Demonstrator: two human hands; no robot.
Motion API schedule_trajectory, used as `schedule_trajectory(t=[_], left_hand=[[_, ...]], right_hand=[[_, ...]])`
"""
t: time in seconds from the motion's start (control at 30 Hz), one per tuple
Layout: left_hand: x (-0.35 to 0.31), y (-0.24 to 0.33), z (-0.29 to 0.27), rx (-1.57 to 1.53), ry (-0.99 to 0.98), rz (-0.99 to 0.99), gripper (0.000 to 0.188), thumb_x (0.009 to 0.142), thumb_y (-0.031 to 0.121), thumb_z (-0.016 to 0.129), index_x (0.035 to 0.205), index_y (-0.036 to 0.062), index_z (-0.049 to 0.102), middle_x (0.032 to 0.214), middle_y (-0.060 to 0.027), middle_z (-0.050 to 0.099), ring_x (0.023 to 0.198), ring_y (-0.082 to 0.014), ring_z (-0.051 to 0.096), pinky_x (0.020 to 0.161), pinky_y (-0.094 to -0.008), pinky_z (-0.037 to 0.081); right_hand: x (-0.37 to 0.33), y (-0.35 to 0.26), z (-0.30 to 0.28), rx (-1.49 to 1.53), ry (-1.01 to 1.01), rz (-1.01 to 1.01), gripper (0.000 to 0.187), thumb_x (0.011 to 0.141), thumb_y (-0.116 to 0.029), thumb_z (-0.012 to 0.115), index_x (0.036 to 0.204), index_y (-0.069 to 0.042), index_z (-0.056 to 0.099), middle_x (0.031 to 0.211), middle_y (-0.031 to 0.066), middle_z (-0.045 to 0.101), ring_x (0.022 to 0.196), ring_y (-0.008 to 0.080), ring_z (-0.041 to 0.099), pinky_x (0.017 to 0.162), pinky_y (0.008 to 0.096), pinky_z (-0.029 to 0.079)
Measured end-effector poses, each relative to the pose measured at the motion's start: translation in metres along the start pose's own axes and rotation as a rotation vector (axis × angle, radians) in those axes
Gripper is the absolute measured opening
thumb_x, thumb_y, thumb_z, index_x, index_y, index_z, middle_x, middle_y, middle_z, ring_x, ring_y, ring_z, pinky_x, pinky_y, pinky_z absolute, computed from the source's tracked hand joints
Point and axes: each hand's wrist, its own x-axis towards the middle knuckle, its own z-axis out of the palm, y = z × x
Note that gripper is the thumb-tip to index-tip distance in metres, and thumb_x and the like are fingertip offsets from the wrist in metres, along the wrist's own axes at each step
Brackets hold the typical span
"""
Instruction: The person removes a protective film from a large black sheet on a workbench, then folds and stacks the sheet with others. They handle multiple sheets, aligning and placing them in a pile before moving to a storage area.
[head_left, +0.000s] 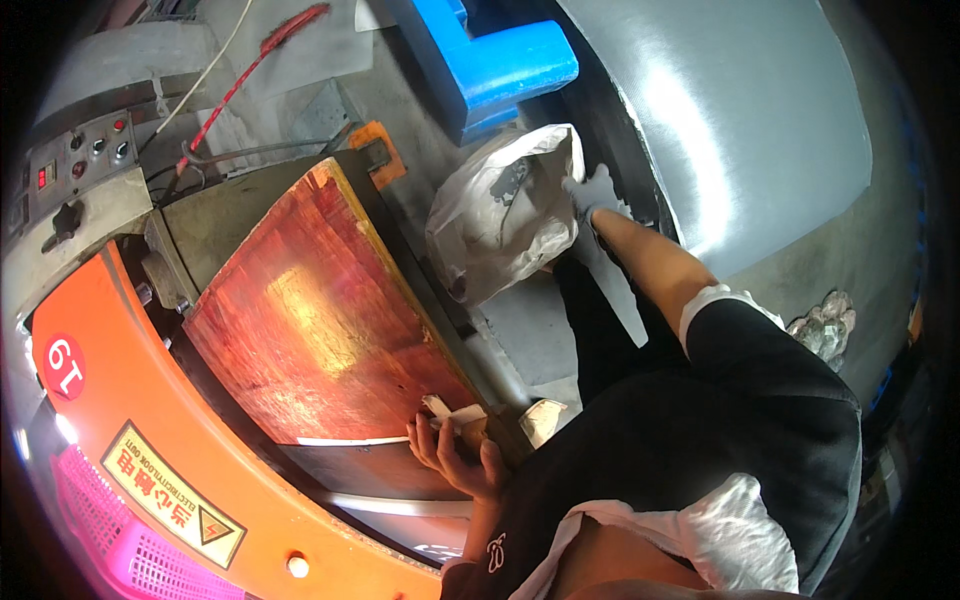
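My left hand (458,458), bare, curls at the near corner of a reddish wooden board (290,330), its fingers and thumb closed around a small whitish piece (462,415) with a brownish part. What the piece is cannot be made out. My right hand (598,195), in a grey glove, reaches out to a white plastic sack (465,225) and grips its right rim. The sack's mouth gapes, showing grey scraps (510,183) inside. Some fingertips of the right hand are hard to make out against the rim.
Left stands an orange machine cover (190,440) with a warning label, below a control panel (85,160). A pink basket (150,550) sits lower left. A blue block-shaped part (500,70) rises behind the sack; a large grey sheet (760,120) curves at right. A clear bag (825,325) lies on the floor.
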Motion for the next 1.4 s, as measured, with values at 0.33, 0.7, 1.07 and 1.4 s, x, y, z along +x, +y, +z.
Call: schedule_trajectory(t=[0.33, 0.7, 1.07, 1.4], left_hand=[[-0.001, 0.002, 0.000, -0.013, 0.013, -0.024, 0.048, 0.083, 0.039, 0.052, 0.112, 0.0012, 0.053, 0.128, -0.0216, 0.043, 0.123, -0.0422, 0.032, 0.103, -0.0555, 0.019], [-0.002, -0.001, 0.001, -0.049, 0.034, -0.010, 0.043, 0.081, 0.035, 0.055, 0.110, 0.0027, 0.055, 0.128, -0.0203, 0.044, 0.124, -0.0409, 0.033, 0.103, -0.0549, 0.019], [0.000, -0.001, 0.002, -0.001, 0.080, 0.011, 0.039, 0.076, 0.030, 0.060, 0.107, 0.0048, 0.057, 0.125, -0.0185, 0.048, 0.121, -0.0405, 0.036, 0.101, -0.0518, 0.022], [0.000, 0.007, 0.005, -0.056, 0.209, 0.022, 0.047, 0.072, 0.016, 0.068, 0.114, 0.0057, 0.051, 0.130, -0.0180, 0.042, 0.122, -0.0382, 0.036, 0.102, -0.0492, 0.024]], right_hand=[[0.031, 0.072, 0.010, 0.583, -0.117, 0.375, 0.042, 0.085, -0.039, 0.045, 0.106, -0.005, 0.060, 0.098, 0.0133, 0.060, 0.089, 0.0268, 0.059, 0.073, 0.0371, 0.045], [-0.019, 0.061, -0.018, 0.076, 0.073, -0.096, 0.051, 0.081, -0.033, 0.056, 0.116, 0.003, 0.050, 0.100, 0.0201, 0.062, 0.091, 0.0328, 0.060, 0.081, 0.0370, 0.046], [-0.090, -0.023, -0.070, -0.176, 0.097, -0.621, 0.042, 0.073, -0.025, 0.062, 0.105, -0.001, 0.049, 0.103, 0.0199, 0.050, 0.098, 0.0369, 0.048, 0.084, 0.0425, 0.041], [-0.167, -0.057, -0.118, -0.149, -0.485, -1.034, 0.025, 0.069, -0.023, 0.056, 0.085, -0.005, 0.059, 0.086, 0.0185, 0.060, 0.084, 0.0364, 0.056, 0.075, 0.0434, 0.044]])
